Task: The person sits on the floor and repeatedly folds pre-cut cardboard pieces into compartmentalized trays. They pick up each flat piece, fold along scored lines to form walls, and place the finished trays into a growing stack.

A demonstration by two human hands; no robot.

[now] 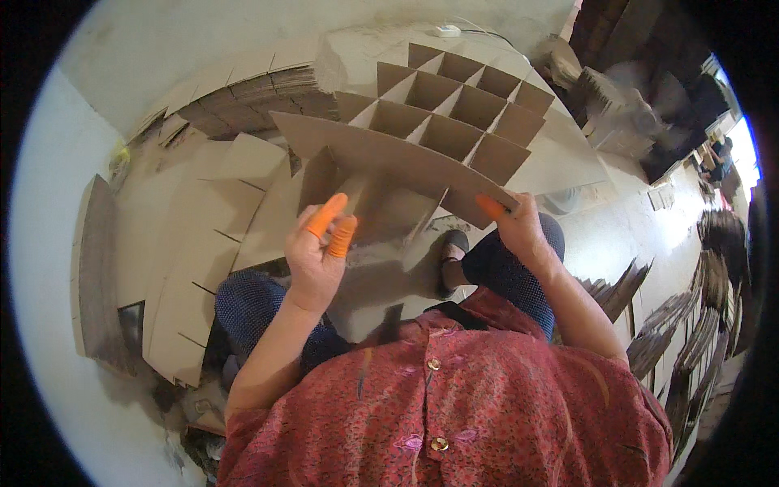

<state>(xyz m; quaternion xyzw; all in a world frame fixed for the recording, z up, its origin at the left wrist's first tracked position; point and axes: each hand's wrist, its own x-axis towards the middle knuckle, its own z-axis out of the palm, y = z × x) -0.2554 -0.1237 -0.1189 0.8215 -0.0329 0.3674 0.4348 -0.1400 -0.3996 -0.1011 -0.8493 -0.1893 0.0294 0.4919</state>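
Note:
A brown cardboard divider grid (475, 105) of crossed, slotted strips stands in front of me, with several square cells. Along its near side runs a long cardboard strip (389, 157), tilted down toward the right. My right hand (522, 231) grips the right end of this strip, and an orange finger cot shows against the board. Just below the strip's left part, my left hand (315, 256) is raised with nothing visible in it. Two of its fingers wear orange cots and stand apart.
Flat slotted cardboard sheets (191, 268) lie on my left. A stack of cut strips (251, 97) is behind them, and another bundle (101, 276) leans by the wall. More cardboard strips (682, 325) stand in rows on the right. A white socket block (447, 31) with a cable lies at the back.

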